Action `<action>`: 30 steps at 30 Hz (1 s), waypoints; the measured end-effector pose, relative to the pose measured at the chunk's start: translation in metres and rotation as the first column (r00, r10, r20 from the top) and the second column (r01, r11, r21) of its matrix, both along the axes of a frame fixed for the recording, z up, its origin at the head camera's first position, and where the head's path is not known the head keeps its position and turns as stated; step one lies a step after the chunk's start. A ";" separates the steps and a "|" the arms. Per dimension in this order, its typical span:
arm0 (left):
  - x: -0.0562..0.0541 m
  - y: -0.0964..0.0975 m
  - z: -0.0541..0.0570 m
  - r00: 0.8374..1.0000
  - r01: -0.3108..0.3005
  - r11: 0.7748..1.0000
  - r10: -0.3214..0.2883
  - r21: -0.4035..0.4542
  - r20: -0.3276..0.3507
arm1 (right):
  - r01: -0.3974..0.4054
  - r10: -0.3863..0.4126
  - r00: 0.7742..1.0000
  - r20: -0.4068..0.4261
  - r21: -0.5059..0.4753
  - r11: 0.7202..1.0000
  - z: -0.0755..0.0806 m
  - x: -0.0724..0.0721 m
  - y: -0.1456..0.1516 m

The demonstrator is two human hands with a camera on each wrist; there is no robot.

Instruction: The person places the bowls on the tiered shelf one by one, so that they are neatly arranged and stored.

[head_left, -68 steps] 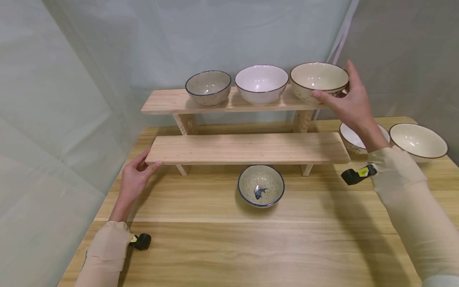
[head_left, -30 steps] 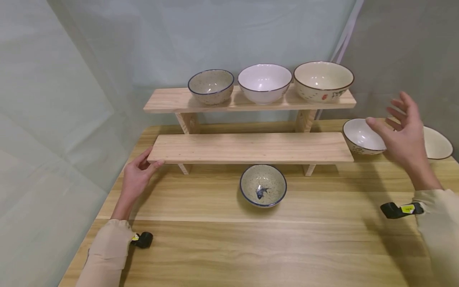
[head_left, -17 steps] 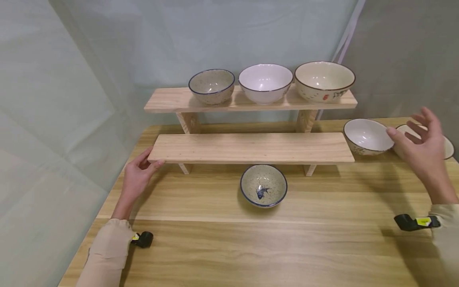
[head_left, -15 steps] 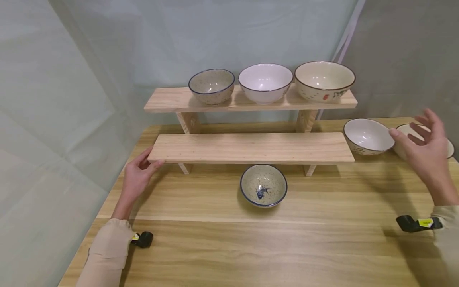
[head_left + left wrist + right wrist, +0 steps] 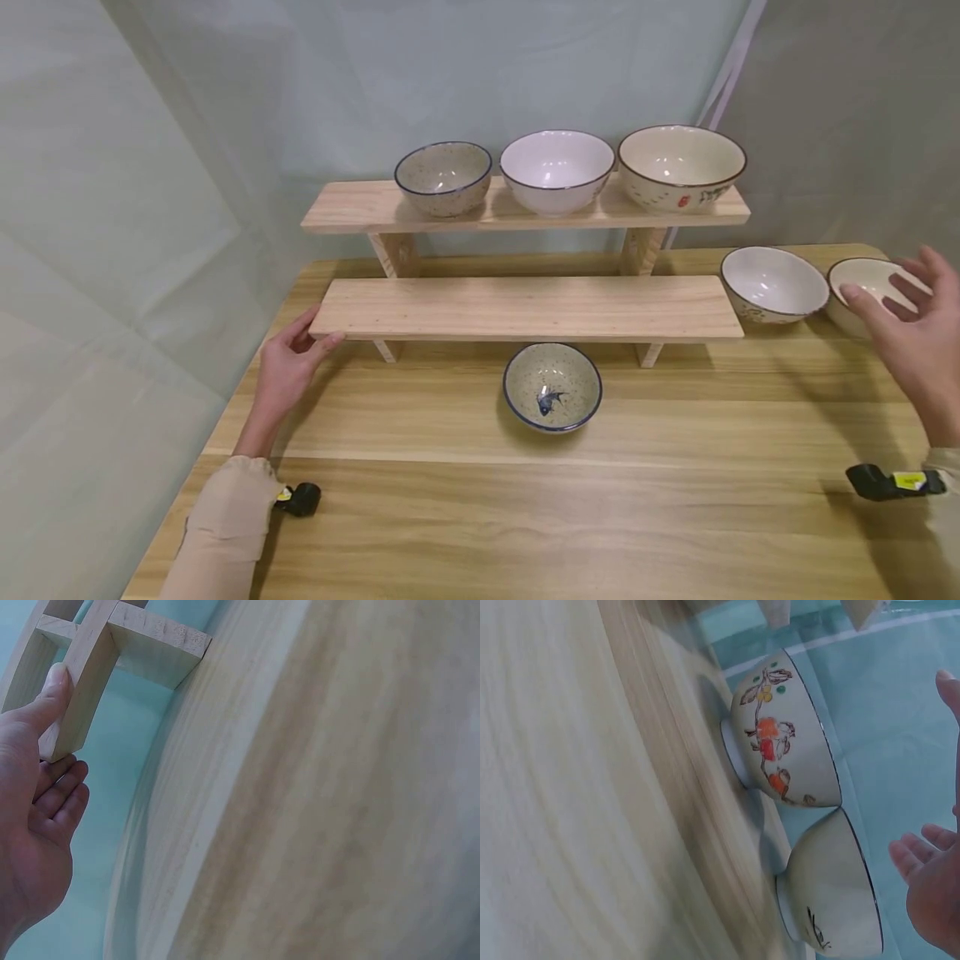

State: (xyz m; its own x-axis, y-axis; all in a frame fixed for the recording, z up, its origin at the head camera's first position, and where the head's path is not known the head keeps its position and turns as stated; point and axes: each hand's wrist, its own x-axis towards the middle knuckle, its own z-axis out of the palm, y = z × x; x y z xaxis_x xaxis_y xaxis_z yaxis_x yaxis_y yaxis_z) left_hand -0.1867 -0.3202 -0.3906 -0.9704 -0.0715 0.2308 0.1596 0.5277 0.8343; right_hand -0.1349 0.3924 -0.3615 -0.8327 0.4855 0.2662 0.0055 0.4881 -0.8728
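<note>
At far right, the right hand (image 5: 918, 342), fingers apart, hovers by the cream bowl (image 5: 866, 277); a bump could knock the adjoining white bowl (image 5: 774, 287). At left, the left hand (image 5: 285, 369) pinches the shelf (image 5: 525, 308).

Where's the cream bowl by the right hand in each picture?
Head: cream bowl at far right, partly behind the right hand.
Left wrist: not in it.
Right wrist: lower right of centre, below the orange-painted bowl.
Shared landmark: the wooden table, in all three.
</note>
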 end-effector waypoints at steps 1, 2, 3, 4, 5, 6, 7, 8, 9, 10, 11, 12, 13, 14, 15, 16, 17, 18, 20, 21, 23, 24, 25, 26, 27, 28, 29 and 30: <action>0.000 0.000 0.000 1.000 0.000 1.000 0.000 0.000 -0.001 | 0.009 -0.009 1.000 -0.004 0.022 1.000 -0.007 -0.002 0.006; 0.000 0.000 0.000 1.000 0.002 1.000 -0.002 0.002 -0.001 | 0.014 -0.013 1.000 -0.014 0.036 0.999 -0.014 -0.005 0.014; 0.000 0.000 0.000 1.000 0.002 1.000 -0.002 0.003 -0.001 | 0.015 -0.014 1.000 -0.020 0.044 0.999 -0.021 -0.007 0.023; 0.000 0.000 0.000 1.000 0.003 1.000 -0.003 0.005 -0.003 | 0.013 -0.012 1.000 -0.025 0.041 0.999 -0.026 -0.009 0.030; 0.000 0.000 0.000 1.000 0.003 1.000 -0.003 0.006 -0.004 | 0.013 -0.012 1.000 -0.029 0.043 0.999 -0.032 -0.012 0.038; 0.000 0.000 0.000 1.000 0.002 1.000 -0.002 0.007 -0.005 | 0.017 -0.015 0.999 -0.036 0.047 0.999 -0.037 -0.013 0.045; 0.000 0.000 0.000 1.000 0.002 1.000 -0.002 0.008 -0.006 | 0.023 -0.022 0.999 -0.035 0.051 0.998 -0.040 -0.014 0.049; 0.000 0.000 0.000 1.000 0.001 1.000 -0.001 0.008 -0.006 | 0.026 -0.025 0.999 -0.036 0.033 0.999 -0.040 -0.013 0.050; 0.000 0.000 0.000 1.000 -0.002 1.000 0.002 0.005 -0.006 | 0.035 -0.035 0.999 -0.030 0.028 0.999 -0.040 -0.011 0.050; 0.000 0.000 0.000 1.000 -0.004 1.000 0.005 0.003 -0.007 | 0.052 -0.051 0.998 -0.022 0.040 0.998 -0.039 -0.010 0.048; 0.000 0.000 0.000 1.000 -0.007 1.000 0.007 0.001 -0.005 | 0.062 -0.062 0.998 -0.017 0.038 0.997 -0.035 -0.007 0.043; -0.001 -0.001 -0.001 1.000 -0.008 1.000 0.008 0.002 -0.004 | 0.077 -0.077 0.997 -0.012 0.047 0.996 -0.032 -0.004 0.038; -0.001 -0.001 -0.001 1.000 -0.009 1.000 0.009 0.002 -0.002 | 0.089 -0.089 0.996 -0.008 0.042 0.995 -0.028 -0.001 0.032; -0.002 -0.001 -0.001 1.000 -0.010 1.000 0.010 0.002 0.001 | 0.103 -0.103 0.995 -0.004 0.055 0.993 -0.024 0.002 0.026; -0.002 -0.001 -0.001 1.000 -0.009 1.000 0.009 0.001 0.004 | 0.114 -0.114 0.993 -0.005 0.062 0.992 -0.022 0.005 0.021; -0.002 -0.001 -0.002 1.000 -0.008 1.000 0.008 0.004 0.005 | 0.117 -0.116 0.993 -0.014 0.054 0.992 -0.018 0.007 0.017; -0.003 -0.002 -0.002 1.000 -0.006 1.000 0.006 0.007 0.008 | 0.117 -0.116 0.993 -0.026 0.035 0.993 -0.015 0.009 0.013; -0.003 -0.002 -0.002 1.000 -0.003 1.000 0.003 0.010 0.009 | 0.121 -0.120 0.992 -0.035 0.031 0.992 -0.014 0.010 0.010; -0.003 -0.002 -0.002 1.000 -0.001 1.000 0.001 0.012 0.013 | 0.122 -0.122 0.991 -0.055 0.002 0.992 -0.013 0.011 0.008; -0.003 -0.002 -0.002 1.000 -0.001 1.000 0.001 0.012 0.013 | 0.119 -0.120 0.990 -0.067 -0.022 0.993 -0.014 0.010 0.008; -0.003 -0.001 -0.001 1.000 -0.003 1.000 0.003 0.014 0.013 | 0.119 -0.122 0.989 -0.082 -0.040 0.992 -0.016 0.009 0.009; -0.003 -0.001 -0.001 1.000 -0.004 1.000 0.004 0.013 0.013 | 0.120 -0.123 0.989 -0.088 -0.038 0.992 -0.017 0.009 0.010; -0.003 -0.001 0.000 1.000 -0.006 1.000 0.006 0.010 0.013 | 0.123 -0.126 0.988 -0.091 -0.031 0.992 -0.018 0.009 0.011; -0.002 -0.001 0.000 1.000 -0.006 1.000 0.006 0.009 0.011 | 0.130 -0.131 0.987 -0.092 -0.018 0.991 -0.019 0.009 0.012; -0.002 -0.001 0.000 1.000 -0.007 1.000 0.007 0.007 0.010 | 0.137 -0.136 0.987 -0.090 0.002 0.991 -0.020 0.009 0.013; -0.002 0.000 0.000 1.000 -0.007 1.000 0.007 0.007 0.010 | 0.142 -0.140 0.986 -0.090 0.022 0.990 -0.021 0.010 0.014; -0.002 0.000 0.000 1.000 -0.006 1.000 0.006 0.002 0.008 | 0.145 -0.141 0.986 -0.090 0.038 0.989 -0.022 0.010 0.015; -0.002 0.000 0.000 1.000 -0.007 1.000 0.007 0.002 0.008 | 0.148 -0.144 0.986 -0.086 0.046 0.988 -0.023 0.011 0.016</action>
